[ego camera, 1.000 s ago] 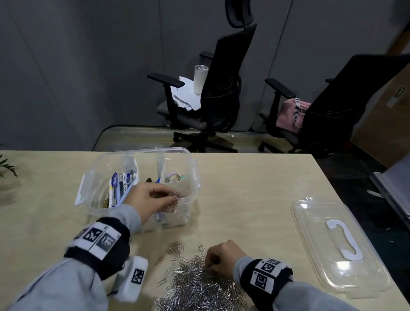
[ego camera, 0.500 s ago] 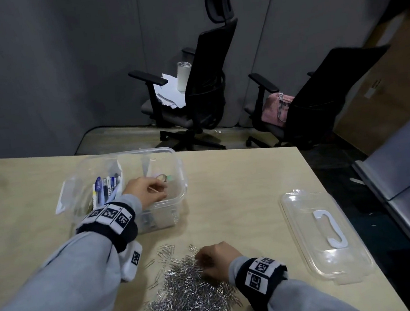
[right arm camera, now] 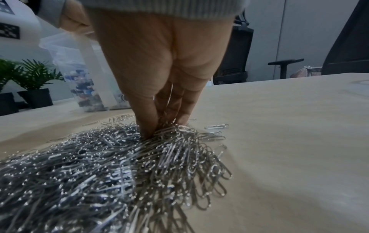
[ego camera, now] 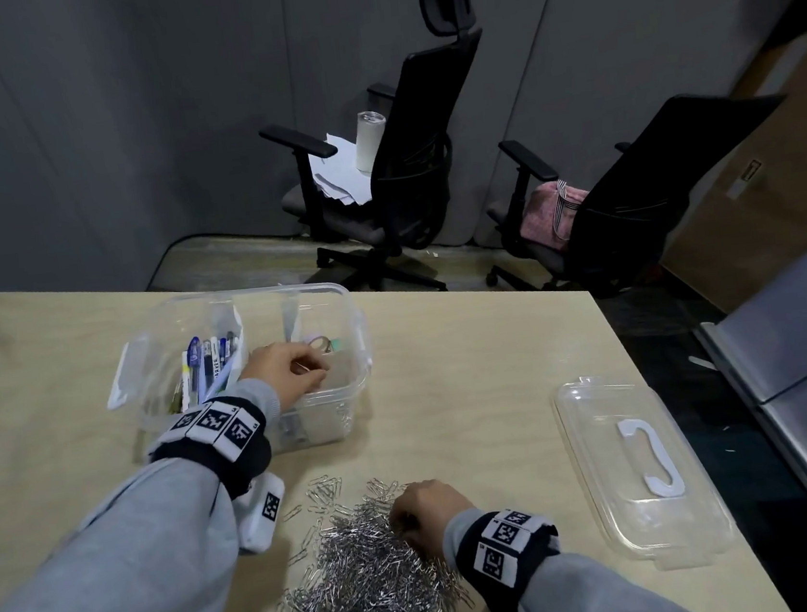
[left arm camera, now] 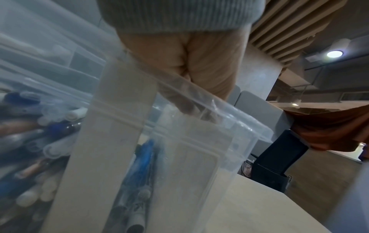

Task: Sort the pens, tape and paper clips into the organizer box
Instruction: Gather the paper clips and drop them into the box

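Note:
A clear organizer box (ego camera: 357, 356) stands on the table, with pens (ego camera: 207, 366) in its left compartment and tape rolls (ego camera: 323, 344) at the back right. My left hand (ego camera: 311, 370) reaches down into the right front compartment, fingers bunched against the thumb with a glint of paper clips between them. In the left wrist view, that left hand (left arm camera: 199, 110) is seen dimly behind the box's rim (left arm camera: 249, 124). A big pile of silver paper clips (ego camera: 366, 571) lies near the front edge. My right hand (right arm camera: 159, 126) digs its bunched fingertips into the pile (right arm camera: 99, 165) and pinches clips.
The box's clear lid (ego camera: 636, 470) with a white handle lies to the right on the table. A potted plant (right arm camera: 34, 74) stands at the far left. Two black office chairs (ego camera: 406, 169) stand beyond the table's far edge.
My left hand has carried a pinch of clips from over the box's near rim down into the right compartment. The right hand has stayed on the pile.

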A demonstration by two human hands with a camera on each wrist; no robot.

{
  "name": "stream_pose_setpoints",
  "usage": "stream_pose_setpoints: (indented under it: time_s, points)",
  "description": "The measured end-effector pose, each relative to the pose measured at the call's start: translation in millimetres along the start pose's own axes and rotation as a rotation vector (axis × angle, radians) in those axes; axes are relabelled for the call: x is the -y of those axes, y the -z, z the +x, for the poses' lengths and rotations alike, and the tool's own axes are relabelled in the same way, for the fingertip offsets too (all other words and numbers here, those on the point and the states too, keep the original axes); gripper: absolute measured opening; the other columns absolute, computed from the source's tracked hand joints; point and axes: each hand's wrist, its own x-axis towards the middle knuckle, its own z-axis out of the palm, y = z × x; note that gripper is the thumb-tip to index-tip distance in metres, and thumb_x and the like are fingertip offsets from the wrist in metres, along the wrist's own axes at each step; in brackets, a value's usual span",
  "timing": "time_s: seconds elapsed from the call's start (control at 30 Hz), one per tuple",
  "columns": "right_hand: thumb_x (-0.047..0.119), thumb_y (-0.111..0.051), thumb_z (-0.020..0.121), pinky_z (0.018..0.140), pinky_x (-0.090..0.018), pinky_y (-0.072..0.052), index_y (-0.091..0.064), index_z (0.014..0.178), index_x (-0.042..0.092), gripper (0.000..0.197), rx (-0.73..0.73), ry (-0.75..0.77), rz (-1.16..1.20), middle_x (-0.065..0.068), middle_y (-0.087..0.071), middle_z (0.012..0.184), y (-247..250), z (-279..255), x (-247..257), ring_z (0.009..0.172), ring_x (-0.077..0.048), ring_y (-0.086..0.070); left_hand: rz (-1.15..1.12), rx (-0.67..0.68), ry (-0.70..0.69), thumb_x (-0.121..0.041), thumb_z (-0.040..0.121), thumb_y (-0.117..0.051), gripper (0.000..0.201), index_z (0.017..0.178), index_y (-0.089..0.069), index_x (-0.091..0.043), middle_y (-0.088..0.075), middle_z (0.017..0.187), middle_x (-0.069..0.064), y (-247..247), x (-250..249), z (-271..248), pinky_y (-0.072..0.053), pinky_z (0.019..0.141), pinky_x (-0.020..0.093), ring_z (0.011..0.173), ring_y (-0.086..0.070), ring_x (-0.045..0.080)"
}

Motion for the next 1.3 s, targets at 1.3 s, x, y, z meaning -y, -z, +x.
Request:
stream_pose_setpoints:
  time_s: [1.3]
  points:
    - [0.015,-0.072,0.080,0.088,-0.027,-0.050,-0.070,0.106,0.014,0.026,-0.488,0.046,0.334,-0.004,-0.069,0.104,152.2,64.6,81.2,0.088,-0.017,-0.063,-0.335,-0.234,0.054,-0.002,0.089,-0.054,0.020,0.086,-0.070,-0.014,-0.070,0.077,0.009,4.7,4.6,-3.3,-0.058,0.077,0.037,0.074,-0.069,0.026]
